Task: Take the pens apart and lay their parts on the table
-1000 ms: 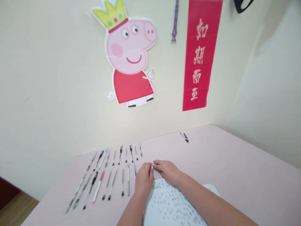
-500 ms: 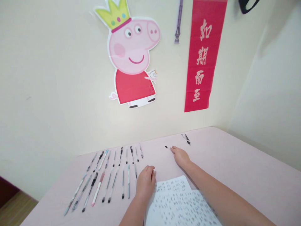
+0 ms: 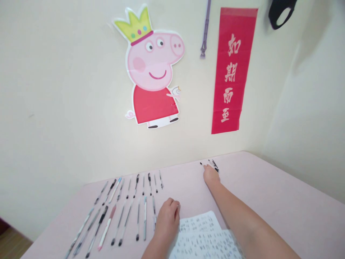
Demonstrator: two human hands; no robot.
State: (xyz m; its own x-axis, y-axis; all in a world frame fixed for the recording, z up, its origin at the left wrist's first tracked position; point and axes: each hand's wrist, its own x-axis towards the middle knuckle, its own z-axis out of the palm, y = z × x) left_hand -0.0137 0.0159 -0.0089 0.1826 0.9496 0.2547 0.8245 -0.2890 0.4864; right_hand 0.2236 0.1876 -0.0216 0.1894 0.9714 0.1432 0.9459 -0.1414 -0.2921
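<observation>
My right hand [image 3: 211, 175] reaches far across the table with fingers pinched on a thin pen; its dark tip [image 3: 201, 163] pokes out to the left. Just beyond that hand lie several black pens or pen parts [image 3: 215, 165], partly hidden by it. My left hand [image 3: 168, 216] rests on the table with fingers curled together; nothing shows in it. Beside it, on the left, pens lie in two rows: a back row with a black-capped pen [image 3: 136, 184], and a front row with a pink-and-white pen [image 3: 107, 227].
Sheets of handwritten paper [image 3: 199, 225] lie between my forearms on the pink tabletop [image 3: 269, 201]. The wall behind carries a cartoon pig cutout [image 3: 155, 104], a red banner [image 3: 233, 72], a purple strap [image 3: 205, 32] and a black hanging item [image 3: 275, 16].
My right hand has moved right and farther back with the pen, close to the black pens. My left hand stays by the papers. The view has tilted up slightly.
</observation>
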